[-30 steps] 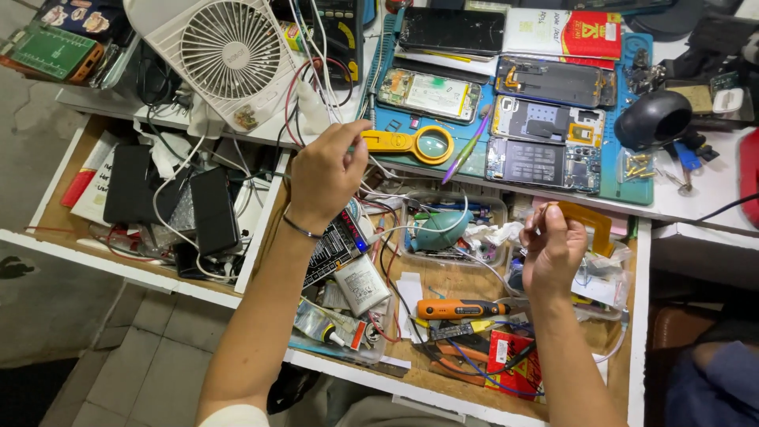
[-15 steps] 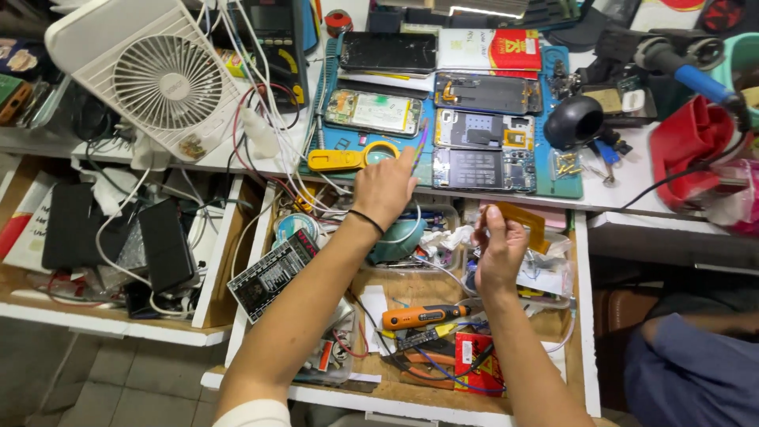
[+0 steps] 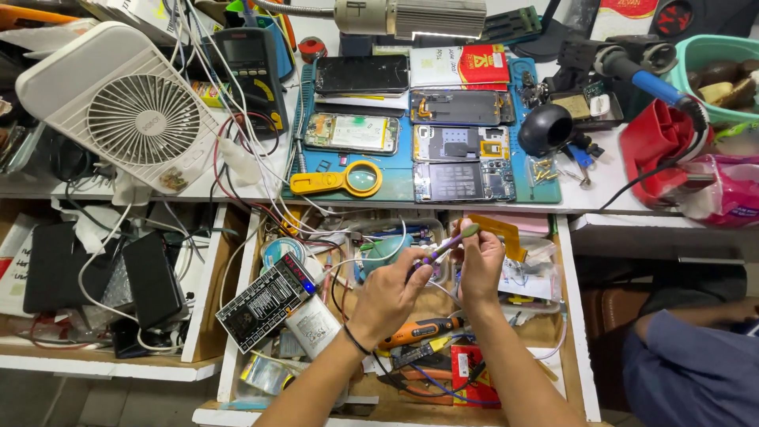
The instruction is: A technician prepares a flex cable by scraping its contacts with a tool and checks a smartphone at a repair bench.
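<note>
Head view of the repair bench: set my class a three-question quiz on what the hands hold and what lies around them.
1. True or false: both hands grip one purple tool.
2. The yellow magnifier lies on: A the blue mat; B the open drawer; C the white fan.
3. Which hand wears a dark wristband?

Key: 1 true; 2 A; 3 the left hand; the right hand is bare.

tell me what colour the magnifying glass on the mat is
Yellow: the magnifying glass has a yellow frame and handle, lying on the blue work mat, clearest in the head view.
</note>
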